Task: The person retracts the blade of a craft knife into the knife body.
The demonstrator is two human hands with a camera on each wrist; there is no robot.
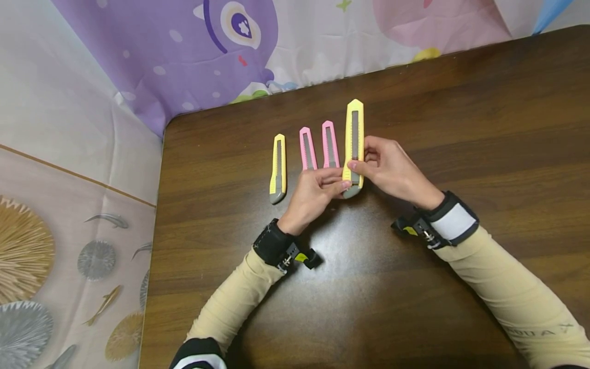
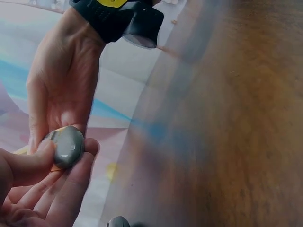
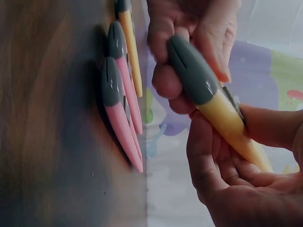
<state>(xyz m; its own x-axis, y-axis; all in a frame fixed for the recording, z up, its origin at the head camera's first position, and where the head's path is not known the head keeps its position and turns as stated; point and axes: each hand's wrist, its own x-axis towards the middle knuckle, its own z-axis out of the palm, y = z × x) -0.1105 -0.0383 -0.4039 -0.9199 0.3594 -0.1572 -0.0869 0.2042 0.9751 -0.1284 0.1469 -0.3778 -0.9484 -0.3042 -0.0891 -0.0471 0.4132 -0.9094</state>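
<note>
Both hands hold one yellow utility knife (image 1: 355, 128) above the table, its pointed end away from me. My left hand (image 1: 308, 197) pinches its grey end cap (image 2: 69, 147) between thumb and fingers. The right hand (image 1: 398, 169) grips the yellow body from the other side. In the right wrist view, that hand's thumb lies right at the dark slider (image 3: 233, 101). No blade sticks out of the tip in the head view. Two pink utility knives (image 1: 307, 147) lie just beyond the left hand, which hides their near ends.
Another yellow utility knife (image 1: 278, 166) lies on the brown wooden table (image 1: 221, 169), left of the pink ones. A patterned cloth (image 1: 304, 41) hangs along the table's far edge. Pale patterned fabric (image 1: 69, 169) lies beyond the left edge.
</note>
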